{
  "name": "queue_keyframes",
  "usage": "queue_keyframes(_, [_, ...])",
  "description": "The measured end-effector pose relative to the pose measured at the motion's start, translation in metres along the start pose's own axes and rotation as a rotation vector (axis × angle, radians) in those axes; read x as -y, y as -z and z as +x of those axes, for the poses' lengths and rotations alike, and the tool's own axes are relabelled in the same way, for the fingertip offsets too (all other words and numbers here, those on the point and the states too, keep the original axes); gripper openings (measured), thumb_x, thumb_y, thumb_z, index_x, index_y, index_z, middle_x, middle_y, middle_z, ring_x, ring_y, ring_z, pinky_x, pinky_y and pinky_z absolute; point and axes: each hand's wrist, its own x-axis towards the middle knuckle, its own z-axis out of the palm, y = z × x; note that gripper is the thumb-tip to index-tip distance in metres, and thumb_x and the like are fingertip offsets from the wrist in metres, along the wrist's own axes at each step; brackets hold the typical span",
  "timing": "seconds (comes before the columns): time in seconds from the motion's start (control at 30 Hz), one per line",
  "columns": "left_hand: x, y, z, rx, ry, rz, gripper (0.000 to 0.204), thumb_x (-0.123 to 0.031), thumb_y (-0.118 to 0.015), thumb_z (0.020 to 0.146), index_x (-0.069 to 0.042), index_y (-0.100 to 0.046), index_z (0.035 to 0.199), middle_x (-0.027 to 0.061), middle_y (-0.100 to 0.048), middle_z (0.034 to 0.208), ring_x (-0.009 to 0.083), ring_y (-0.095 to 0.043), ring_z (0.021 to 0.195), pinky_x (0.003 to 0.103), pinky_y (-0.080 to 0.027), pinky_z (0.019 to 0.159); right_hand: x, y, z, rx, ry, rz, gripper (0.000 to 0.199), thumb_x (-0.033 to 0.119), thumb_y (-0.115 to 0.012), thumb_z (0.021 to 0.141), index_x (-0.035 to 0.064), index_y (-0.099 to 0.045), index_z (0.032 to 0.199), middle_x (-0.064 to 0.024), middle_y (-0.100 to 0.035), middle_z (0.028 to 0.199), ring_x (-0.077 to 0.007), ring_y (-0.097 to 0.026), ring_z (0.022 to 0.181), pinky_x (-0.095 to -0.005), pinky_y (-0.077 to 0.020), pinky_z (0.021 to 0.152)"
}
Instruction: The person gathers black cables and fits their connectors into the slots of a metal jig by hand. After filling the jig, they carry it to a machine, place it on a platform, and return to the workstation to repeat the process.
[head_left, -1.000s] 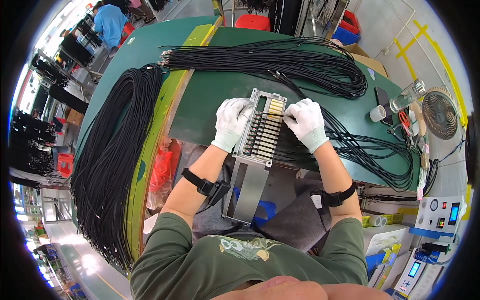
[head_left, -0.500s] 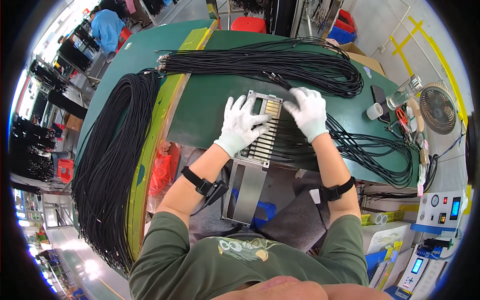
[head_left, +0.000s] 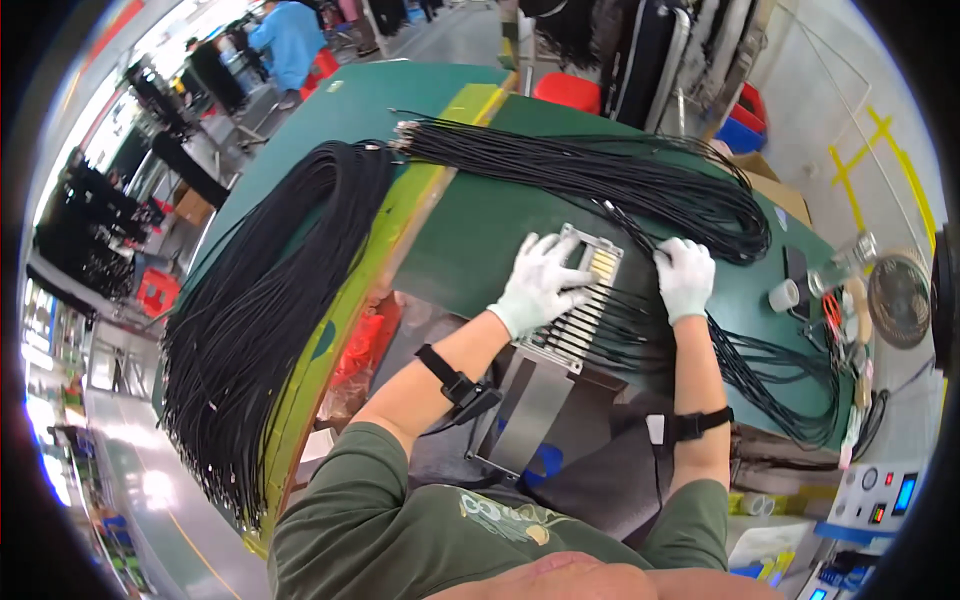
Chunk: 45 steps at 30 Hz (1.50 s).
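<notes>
Gloved in white, my left hand [head_left: 545, 284] lies over the left side of a metal slotted fixture [head_left: 592, 240], fingers spread and touching it. Pale yellowish strips show in the fixture's far slots. Several thin black cables [head_left: 625, 345] run out of its right side. My right hand [head_left: 686, 280], also in a white glove, is right of the fixture, with its fingertips closed on a black cable [head_left: 633, 228] near the far bundle; the exact grip is partly hidden. That big black cable bundle [head_left: 610, 178] lies across the back of the green table [head_left: 450, 235].
Another thick cable bundle [head_left: 270, 260] hangs over the left side, beside a yellow-green strip [head_left: 330, 310]. Looped cables [head_left: 775, 375] lie at the right. Beyond them are a white cup [head_left: 784, 295], a glass jar [head_left: 842, 265] and a fan [head_left: 898, 300]. A person in blue [head_left: 288, 45] is far left.
The whole view has shifted, with the table appearing lower and further right. My right hand has closed in on the cable end by the far bundle. My left hand stays on the fixture.
</notes>
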Motion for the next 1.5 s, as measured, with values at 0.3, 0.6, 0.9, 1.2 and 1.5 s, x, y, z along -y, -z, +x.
queue_keyframes(0.3, [0.025,0.009,0.003,-0.394,0.097,-0.3,0.02,-0.023,-0.074,0.081,-0.005,-0.069,0.087,0.0134,-0.069,0.11,0.033,-0.06,0.109,0.042,-0.047,0.095,0.039,0.033,-0.005,0.234,0.238,0.482,0.014,0.012,-0.07,0.077,0.0057,-0.071,0.09,-0.0104,-0.068,0.087,-0.031,-0.06,0.089,-0.0398,-0.0472,0.079])
queue_keyframes(0.6, [-0.002,0.024,0.01,-0.299,-0.07,-0.349,0.011,-0.016,-0.077,0.075,-0.009,-0.069,0.079,0.009,-0.069,0.11,0.0327,-0.059,0.112,0.044,-0.046,0.096,0.08,0.03,-0.01,0.147,0.246,0.576,0.013,0.013,-0.073,0.076,0.0053,-0.071,0.086,-0.0112,-0.068,0.084,-0.0329,-0.061,0.088,-0.0417,-0.0474,0.08])
queue_keyframes(0.9, [-0.006,0.024,0.009,-0.244,-0.071,-0.328,0.013,-0.019,-0.078,0.074,-0.01,-0.069,0.076,0.0074,-0.068,0.113,0.0316,-0.057,0.117,0.045,-0.042,0.103,0.075,0.021,-0.014,0.25,0.297,0.561,0.017,0.017,-0.074,0.077,0.0043,-0.071,0.088,-0.013,-0.068,0.085,-0.0326,-0.061,0.088,-0.0423,-0.0468,0.08])
queue_keyframes(1.2, [-0.002,0.014,0.0,-0.277,0.015,-0.367,0.014,-0.02,-0.077,0.075,-0.01,-0.067,0.074,0.0071,-0.068,0.109,0.0307,-0.06,0.11,0.042,-0.043,0.102,0.099,0.027,-0.017,0.165,0.333,0.335,0.019,0.02,-0.073,0.077,0.0048,-0.072,0.089,-0.0123,-0.069,0.086,-0.033,-0.062,0.089,-0.0431,-0.0467,0.079])
queue_keyframes(1.5, [-0.001,0.029,0.007,-0.219,-0.029,-0.37,0.012,-0.015,-0.075,0.077,-0.006,-0.069,0.084,0.0092,-0.067,0.102,0.0299,-0.061,0.1,0.042,-0.048,0.093,0.082,0.017,-0.011,0.216,0.333,0.47,0.023,0.023,-0.075,0.075,0.006,-0.072,0.091,-0.0155,-0.068,0.086,-0.0341,-0.062,0.082,-0.0436,-0.0488,0.073])
